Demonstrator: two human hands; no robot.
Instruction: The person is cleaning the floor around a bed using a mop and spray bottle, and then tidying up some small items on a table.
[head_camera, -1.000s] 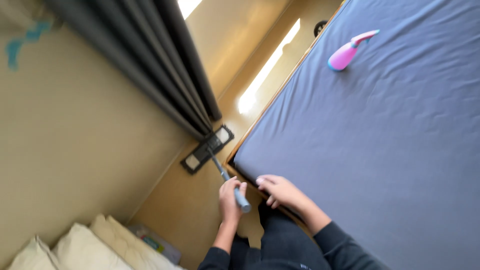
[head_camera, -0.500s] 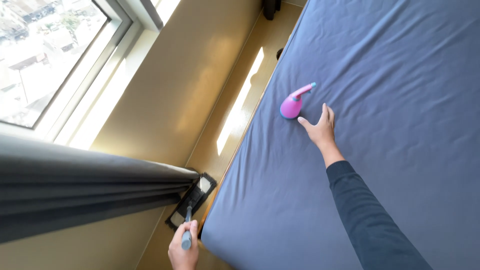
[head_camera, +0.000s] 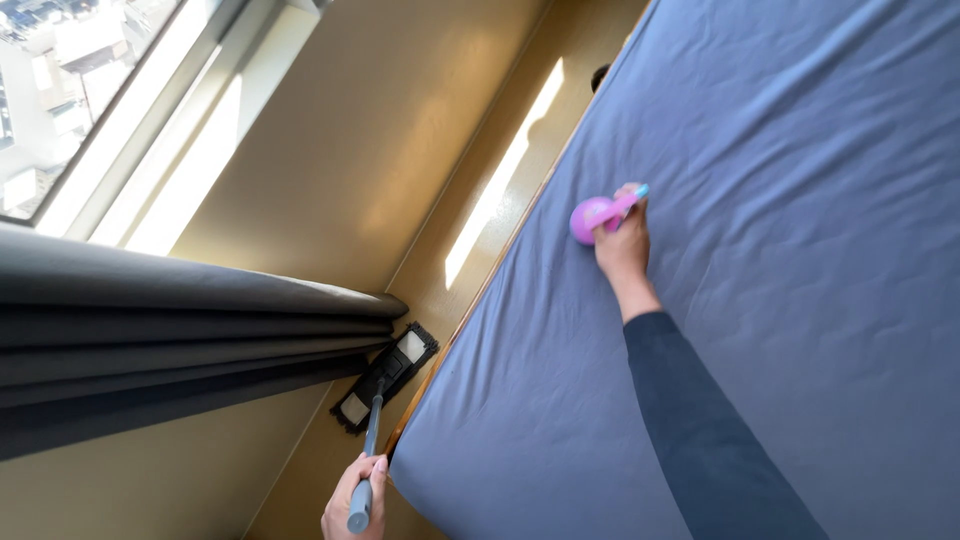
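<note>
The pink bottle (head_camera: 594, 216) lies on the bed (head_camera: 800, 300), near its left edge, and our right hand (head_camera: 622, 243) is closed around its neck. Our left hand (head_camera: 352, 497) grips the mop handle (head_camera: 368, 450) beside the bed's near corner. The mop head (head_camera: 385, 376) rests on the floor (head_camera: 480, 200) under the curtain (head_camera: 150, 330).

The right hand (head_camera: 622, 243) is closed at full arm's reach, while the left hand (head_camera: 352, 497) is fisted low and close in.
</note>
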